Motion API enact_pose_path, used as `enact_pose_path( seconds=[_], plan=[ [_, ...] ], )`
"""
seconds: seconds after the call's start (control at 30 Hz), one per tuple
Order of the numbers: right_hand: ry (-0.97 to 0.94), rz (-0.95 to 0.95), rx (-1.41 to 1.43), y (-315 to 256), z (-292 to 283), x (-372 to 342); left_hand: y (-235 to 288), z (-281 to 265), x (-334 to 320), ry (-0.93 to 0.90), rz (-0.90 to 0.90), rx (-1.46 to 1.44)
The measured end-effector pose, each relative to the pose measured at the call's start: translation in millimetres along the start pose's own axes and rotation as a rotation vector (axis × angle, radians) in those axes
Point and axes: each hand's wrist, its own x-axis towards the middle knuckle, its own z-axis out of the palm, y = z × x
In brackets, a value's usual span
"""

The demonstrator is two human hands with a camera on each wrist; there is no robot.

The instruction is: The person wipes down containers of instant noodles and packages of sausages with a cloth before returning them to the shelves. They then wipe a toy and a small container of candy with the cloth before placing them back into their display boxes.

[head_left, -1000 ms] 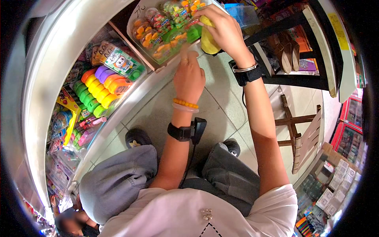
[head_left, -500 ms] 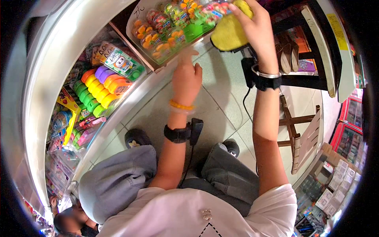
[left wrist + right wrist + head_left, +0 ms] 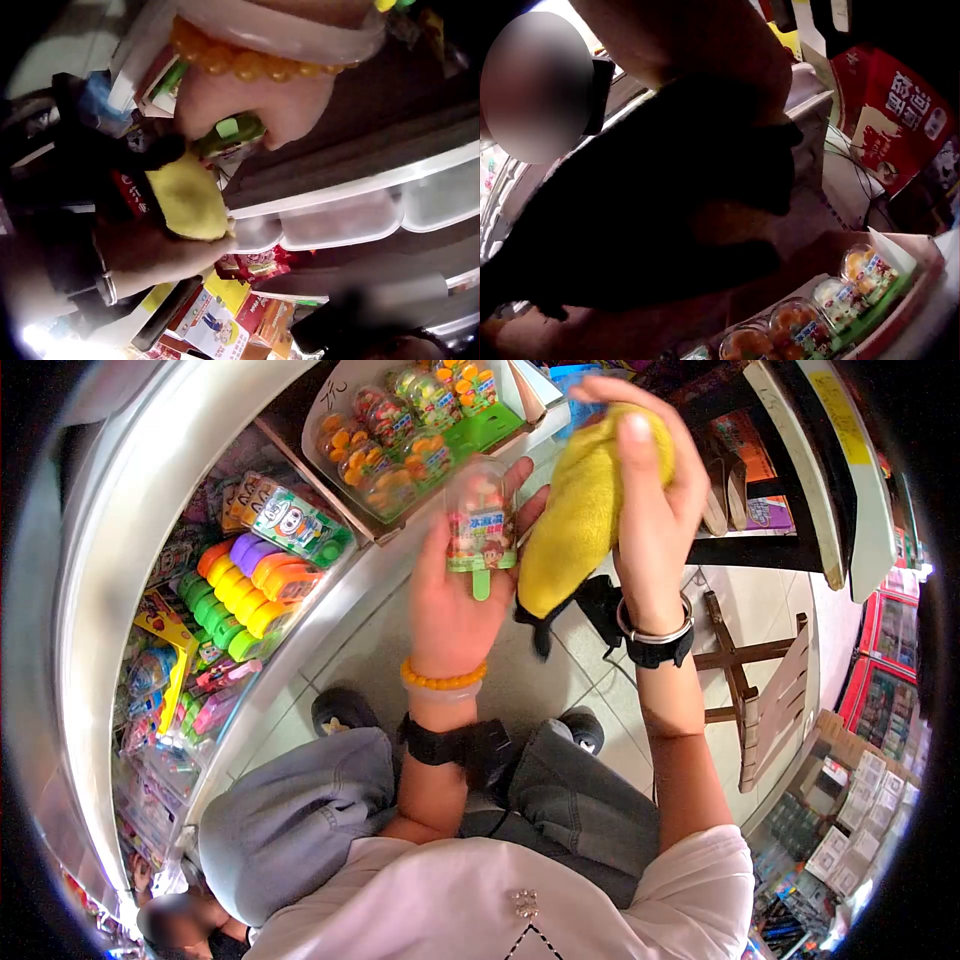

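The person sits in a white shirt [image 3: 430,905] and grey jeans [image 3: 300,800]; past the knees, the left hand [image 3: 450,610] cradles a clear-domed pack [image 3: 482,525] on its palm, thumb on one side and fingers on the other; the pack is up in the air, its green stick pointing back toward the person; amber beads [image 3: 443,678] circle that wrist, with a black strap [image 3: 440,743] behind them; just beside, the right hand [image 3: 655,525] grips a yellow cloth [image 3: 580,510] with a dark lower edge, thumb laid along it; whether pack and cloth touch, the views do not settle; a silver bangle [image 3: 655,628] sits on the right wrist.

Beyond the left hand, a box [image 3: 345,385] holds other packs [image 3: 385,420], with a bare green strip at one side; to the left of it, coloured blocks [image 3: 235,590] stand in rows; to the right, a wooden stool [image 3: 740,670] stands on the tiled floor [image 3: 350,650]; further off lie white boxes [image 3: 845,820]; the right wrist view, mostly dark, shows a red carton [image 3: 889,112] behind the box.
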Motion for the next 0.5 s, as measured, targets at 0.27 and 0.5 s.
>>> enact_pose_path(
  seconds=[0.27, 0.5],
  plan=[
    [-0.432, -0.391, -0.480, 14, 38, -38, -1, -25, -12, 0.067, 0.252, 0.754],
    [-0.351, -0.414, -0.727, -2, 31, -39, -17, -20, -18, 0.046, 0.167, 0.618]
  ],
)
